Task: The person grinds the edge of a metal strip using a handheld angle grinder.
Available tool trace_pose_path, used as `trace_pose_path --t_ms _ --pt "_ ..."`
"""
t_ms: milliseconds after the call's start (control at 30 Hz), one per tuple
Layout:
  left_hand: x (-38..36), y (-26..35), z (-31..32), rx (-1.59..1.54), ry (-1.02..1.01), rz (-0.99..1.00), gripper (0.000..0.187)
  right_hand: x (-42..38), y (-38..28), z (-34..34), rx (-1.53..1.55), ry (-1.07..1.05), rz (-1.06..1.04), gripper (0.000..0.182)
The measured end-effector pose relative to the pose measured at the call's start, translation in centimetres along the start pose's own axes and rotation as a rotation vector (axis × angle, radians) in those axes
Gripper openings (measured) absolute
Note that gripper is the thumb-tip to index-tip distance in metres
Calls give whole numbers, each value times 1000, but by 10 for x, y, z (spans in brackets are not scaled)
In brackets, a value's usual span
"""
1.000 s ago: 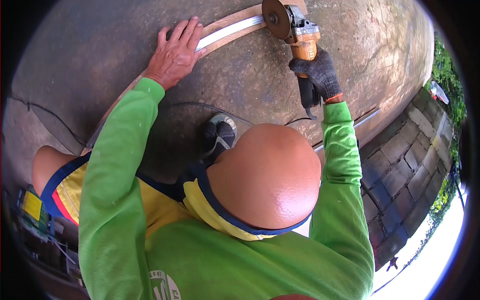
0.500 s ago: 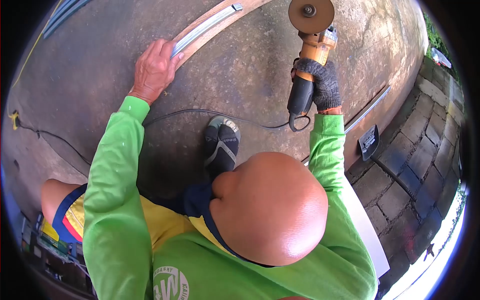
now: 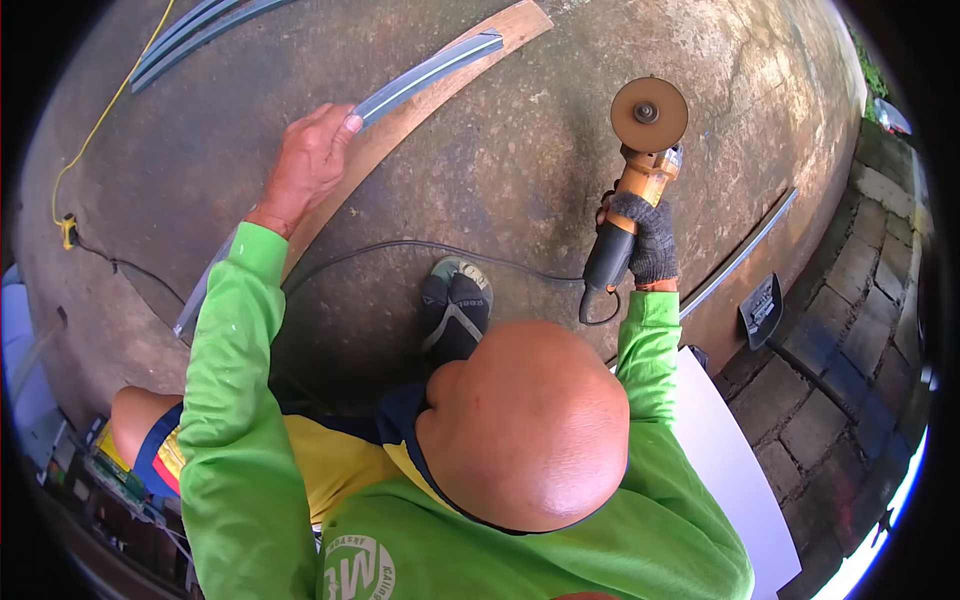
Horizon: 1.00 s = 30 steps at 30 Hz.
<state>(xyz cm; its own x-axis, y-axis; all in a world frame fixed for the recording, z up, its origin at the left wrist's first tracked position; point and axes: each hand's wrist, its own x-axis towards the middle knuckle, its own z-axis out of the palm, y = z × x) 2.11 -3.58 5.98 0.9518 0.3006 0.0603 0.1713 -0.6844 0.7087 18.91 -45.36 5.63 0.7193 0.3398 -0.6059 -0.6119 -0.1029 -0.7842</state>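
Observation:
My bare left hand (image 3: 305, 165) is closed around a long metal channel (image 3: 430, 72). The channel's far end lies over a wooden plank (image 3: 520, 28) on the concrete floor, and its near end comes out beside my left sleeve. My right hand (image 3: 650, 240), in a dark fingerless knit glove, grips an orange and black angle grinder (image 3: 640, 185) by its body. The grinder's brown cutting disc (image 3: 648, 113) faces up, well apart from the channel. A black cord (image 3: 430, 246) runs from the grinder's tail across the floor, past my sandalled foot (image 3: 456, 300).
More metal channels (image 3: 195, 40) lie at the upper left. A yellow cord (image 3: 100, 120) meets a black one at a yellow connector (image 3: 69, 231). To the right are a metal strip (image 3: 740, 253), a black dustpan (image 3: 761, 310), a white panel (image 3: 725, 440) and a block wall (image 3: 850, 270).
The grinder has come lower and closer to my body. In my left hand the channel sits turned differently, with more of its length and its near end showing. The whole view has shifted slightly.

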Motion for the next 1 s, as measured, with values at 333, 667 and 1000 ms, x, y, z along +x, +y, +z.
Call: trace_pose_path --t_ms 333,667,1000 --pt "70 57 -71 677 -505 -22 35 -19 6 -38 -27 47 12 42" --pt "117 104 -79 896 -831 17 30 -33 23 -52 -23 99 9 38" --pt "22 66 -83 746 -309 214 30 -40 33 -49 -46 127 1 38"
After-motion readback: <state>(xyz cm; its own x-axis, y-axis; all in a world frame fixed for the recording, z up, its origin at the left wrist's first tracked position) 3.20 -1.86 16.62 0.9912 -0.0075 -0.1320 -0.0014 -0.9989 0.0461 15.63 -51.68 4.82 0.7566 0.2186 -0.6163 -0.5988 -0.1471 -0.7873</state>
